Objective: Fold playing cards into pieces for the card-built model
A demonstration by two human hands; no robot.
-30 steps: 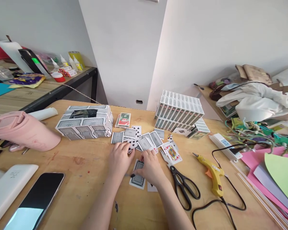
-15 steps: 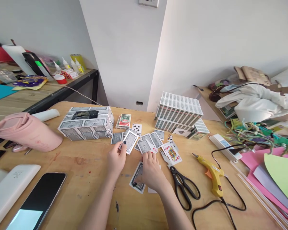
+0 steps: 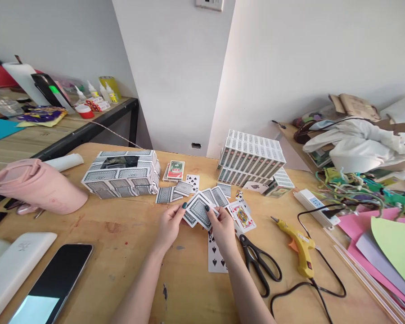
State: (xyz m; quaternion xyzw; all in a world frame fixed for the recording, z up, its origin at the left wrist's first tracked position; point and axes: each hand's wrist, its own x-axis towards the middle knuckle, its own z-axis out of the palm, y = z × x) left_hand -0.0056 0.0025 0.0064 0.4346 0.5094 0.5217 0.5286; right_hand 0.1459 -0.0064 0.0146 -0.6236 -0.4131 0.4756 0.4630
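Note:
Two patterned-back playing cards overlap between my hands above the table's middle. My left hand [image 3: 170,225] pinches the rear card [image 3: 189,218] at its left side. Thumb on top, my right hand [image 3: 222,228] grips the front playing card [image 3: 199,209], which partly covers the other one. Beneath my right hand lies a face-up spade card [image 3: 216,261]. More face-down cards [image 3: 219,196] are spread just beyond my fingers. A face-up red jack or similar court card [image 3: 243,216] rests to the right. Further left stands a box covered in playing cards [image 3: 121,175], with an opening in its top.
Black scissors [image 3: 258,263] and a yellow glue gun [image 3: 299,245] with its cord lie right. Stacked card packs [image 3: 251,157] stand at the back, near a power strip [image 3: 315,207]. A pink rolled pouch [image 3: 42,186] and a phone [image 3: 54,283] are on the left.
My right hand has lifted the face-down card from the near tabletop and brought it over the left hand's card. The spade card under it now shows more fully.

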